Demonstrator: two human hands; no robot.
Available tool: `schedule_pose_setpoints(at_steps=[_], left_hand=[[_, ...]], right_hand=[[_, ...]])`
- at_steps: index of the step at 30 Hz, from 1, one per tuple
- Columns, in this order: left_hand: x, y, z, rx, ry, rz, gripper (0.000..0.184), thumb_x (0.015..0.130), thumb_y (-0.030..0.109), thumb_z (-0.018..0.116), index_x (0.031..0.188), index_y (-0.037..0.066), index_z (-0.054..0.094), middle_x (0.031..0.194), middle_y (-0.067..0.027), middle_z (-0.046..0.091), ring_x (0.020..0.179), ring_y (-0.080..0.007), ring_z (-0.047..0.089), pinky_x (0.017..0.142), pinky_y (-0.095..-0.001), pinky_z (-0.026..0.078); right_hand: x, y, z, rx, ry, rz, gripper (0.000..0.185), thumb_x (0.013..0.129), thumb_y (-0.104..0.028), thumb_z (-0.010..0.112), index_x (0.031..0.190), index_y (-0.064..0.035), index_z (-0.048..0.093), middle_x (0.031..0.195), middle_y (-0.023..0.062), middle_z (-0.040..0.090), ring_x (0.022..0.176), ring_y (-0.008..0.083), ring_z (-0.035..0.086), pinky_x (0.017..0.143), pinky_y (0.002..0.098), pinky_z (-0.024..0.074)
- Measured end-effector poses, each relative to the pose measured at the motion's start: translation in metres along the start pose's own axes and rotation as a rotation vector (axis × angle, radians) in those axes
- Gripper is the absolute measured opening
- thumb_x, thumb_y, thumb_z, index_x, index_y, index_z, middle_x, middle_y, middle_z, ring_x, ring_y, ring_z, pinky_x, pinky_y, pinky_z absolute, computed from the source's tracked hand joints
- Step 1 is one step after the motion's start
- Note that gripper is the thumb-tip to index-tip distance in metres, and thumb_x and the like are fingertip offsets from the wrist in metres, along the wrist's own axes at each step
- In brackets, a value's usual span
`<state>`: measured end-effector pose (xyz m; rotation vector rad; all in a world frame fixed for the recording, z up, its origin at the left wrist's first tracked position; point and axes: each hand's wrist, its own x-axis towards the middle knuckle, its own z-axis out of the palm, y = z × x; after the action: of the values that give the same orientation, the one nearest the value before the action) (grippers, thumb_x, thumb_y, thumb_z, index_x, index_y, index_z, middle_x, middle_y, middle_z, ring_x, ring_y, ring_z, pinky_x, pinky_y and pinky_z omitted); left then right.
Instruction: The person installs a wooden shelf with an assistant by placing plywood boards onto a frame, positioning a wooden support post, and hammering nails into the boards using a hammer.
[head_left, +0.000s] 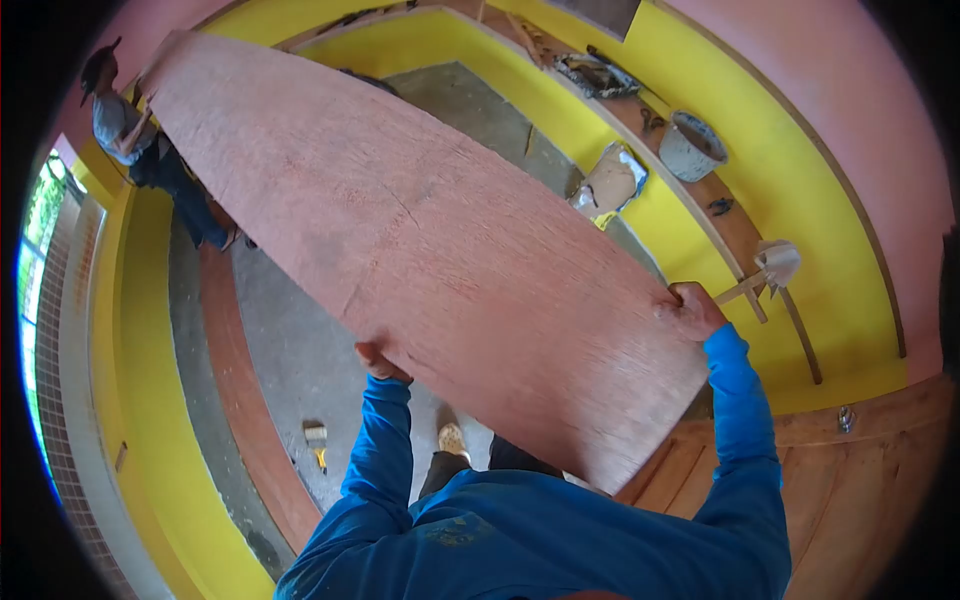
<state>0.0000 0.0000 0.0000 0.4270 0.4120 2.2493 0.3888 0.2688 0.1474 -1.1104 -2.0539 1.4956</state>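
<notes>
A long, pinkish-brown wooden board [420,230] stretches from in front of my body to the upper left, held off the floor. My left hand [382,362] grips its left edge, with the thumb side showing and the other fingers hidden beneath. On the opposite edge my right hand [692,311] is closed round the board. A co-worker [150,150] in a cap stands at the board's far end, with an arm raised to it.
A brush [317,445] lies on the grey floor [280,350] at lower left. Along the right wall, a wooden shelf [735,225] bears a bucket [692,146] and a black tray [597,76]. A wooden door [850,500] is at lower right.
</notes>
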Motion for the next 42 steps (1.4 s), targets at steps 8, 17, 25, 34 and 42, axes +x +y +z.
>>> schedule_pose_setpoints(at_steps=[8, 17, 25, 34, 42], left_hand=[[0.116, -0.011, 0.132, 0.024, -0.22, -0.014, 0.079, 0.067, 0.024, 0.072, 0.133, 0.001, 0.035, 0.13, -0.0177, 0.046, 0.115, -0.0374, 0.049, 0.096, -0.0525, 0.042], [0.37, -0.086, 0.254, 0.025, -0.357, 0.189, 0.053, 0.074, 0.017, 0.058, 0.123, 0.0, 0.045, 0.118, -0.0175, 0.053, 0.11, -0.0355, 0.052, 0.094, -0.0503, 0.045], [0.64, -0.091, 0.312, -0.088, -0.512, 0.105, 0.025, 0.079, 0.019, 0.054, 0.1, 0.006, 0.058, 0.112, -0.012, 0.059, 0.106, -0.0311, 0.055, 0.091, -0.0487, 0.045], [0.911, -0.078, 0.338, 0.079, -0.632, 0.316, 0.017, 0.082, 0.022, 0.055, 0.092, 0.008, 0.057, 0.098, -0.0114, 0.059, 0.094, -0.0296, 0.054, 0.085, -0.0486, 0.041], [1.098, -0.048, 0.312, 0.102, -0.574, 0.388, 0.031, 0.084, 0.026, 0.047, 0.106, 0.005, 0.054, 0.104, -0.0129, 0.061, 0.096, -0.0308, 0.061, 0.081, -0.0513, 0.052]], right_hand=[[0.082, -0.097, -0.109, -0.823, 0.231, -0.159, 0.043, 0.074, -0.038, 0.069, 0.066, 0.0032, 0.06, 0.052, 0.0122, 0.051, 0.052, 0.0156, 0.047, 0.05, 0.0376, 0.0385], [0.279, -0.182, -0.291, -0.885, 0.345, -0.267, 0.046, 0.085, -0.036, 0.06, 0.119, -0.0049, 0.057, 0.115, 0.0113, 0.06, 0.097, 0.0219, 0.059, 0.086, 0.0354, 0.0459], [0.369, -0.071, -0.42, 0.074, 0.973, -0.346, 0.038, 0.093, -0.027, 0.051, 0.119, 0.0, 0.053, 0.111, 0.0104, 0.058, 0.087, 0.019, 0.059, 0.078, 0.0307, 0.0486], [0.697, -0.19, -0.235, 0.396, 0.144, -0.578, 0.068, 0.083, -0.032, 0.061, 0.135, 0.001, 0.034, 0.124, 0.0211, 0.05, 0.094, 0.0283, 0.062, 0.076, 0.0329, 0.0523], [0.996, -0.363, -0.161, 1.009, -0.31, -0.701, 0.072, 0.084, -0.043, 0.058, 0.14, -0.011, 0.025, 0.143, 0.0225, 0.027, 0.129, 0.044, 0.03, 0.102, 0.0495, 0.0341]])
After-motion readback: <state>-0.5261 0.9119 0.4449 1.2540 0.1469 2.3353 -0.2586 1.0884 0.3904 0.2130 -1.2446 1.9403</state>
